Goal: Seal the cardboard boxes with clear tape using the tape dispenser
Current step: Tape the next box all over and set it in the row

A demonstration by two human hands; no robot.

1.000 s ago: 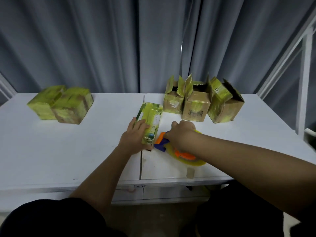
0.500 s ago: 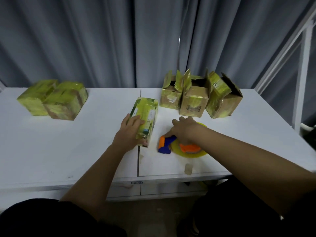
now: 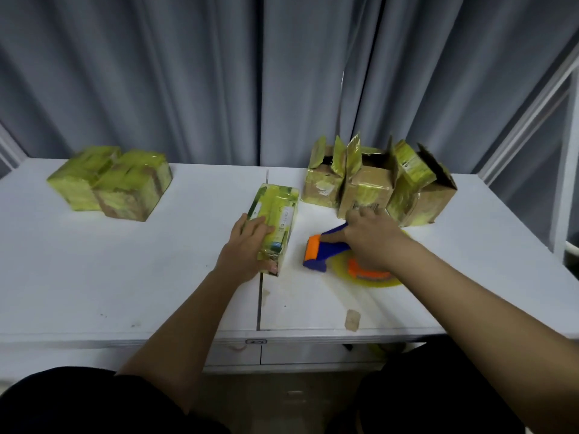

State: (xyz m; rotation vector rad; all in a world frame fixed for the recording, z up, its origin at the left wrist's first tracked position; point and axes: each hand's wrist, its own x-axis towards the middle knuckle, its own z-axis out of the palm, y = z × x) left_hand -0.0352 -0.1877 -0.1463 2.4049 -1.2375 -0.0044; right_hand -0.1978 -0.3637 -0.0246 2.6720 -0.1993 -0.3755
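On the desk (image 3: 94,277) centre, my left hand (image 3: 247,252) clamps the taped box (image 3: 275,227) to steady it, while my right hand (image 3: 369,242) curls round the dispenser (image 3: 326,252) lying just beside, three open boxes (image 3: 376,186) waiting behind.

— What was the person wearing?
— Something black over both knees (image 3: 78,402), trousers or shorts, I couldn't tell which.
— Sleeves?
— None that reached the forearms; both bare forearms (image 3: 175,324) were uncovered up to the frame's edge.
— Rings, a watch?
— I saw none on the left hand (image 3: 242,252) or the right hand (image 3: 372,241).
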